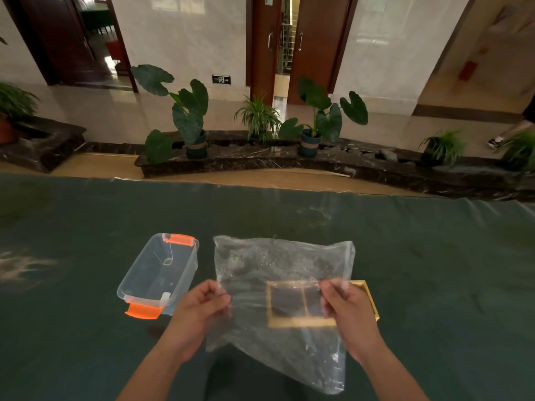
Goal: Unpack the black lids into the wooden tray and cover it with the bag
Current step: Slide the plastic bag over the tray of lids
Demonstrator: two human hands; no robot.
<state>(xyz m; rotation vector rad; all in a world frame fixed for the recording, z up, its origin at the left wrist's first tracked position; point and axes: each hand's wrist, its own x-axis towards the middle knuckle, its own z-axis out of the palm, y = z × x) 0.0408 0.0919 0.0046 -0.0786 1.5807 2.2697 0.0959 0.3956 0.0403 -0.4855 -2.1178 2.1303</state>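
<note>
A clear plastic bag (278, 267) is stretched flat in the air between my hands. My left hand (199, 305) pinches its left edge and my right hand (347, 308) pinches its right edge. Beneath the bag, seen through the film, lies the wooden tray (366, 290) with a divider and dark contents that look like the black lids (286, 301) in its compartments. The tray's right end sticks out past my right hand. The bag hangs over most of the tray without resting on it.
A clear plastic box (157, 273) with orange clips stands open on the green tablecloth (86, 227) to the left of my hands. Beyond the table's far edge stands a dark stone planter ledge with potted plants (191, 117).
</note>
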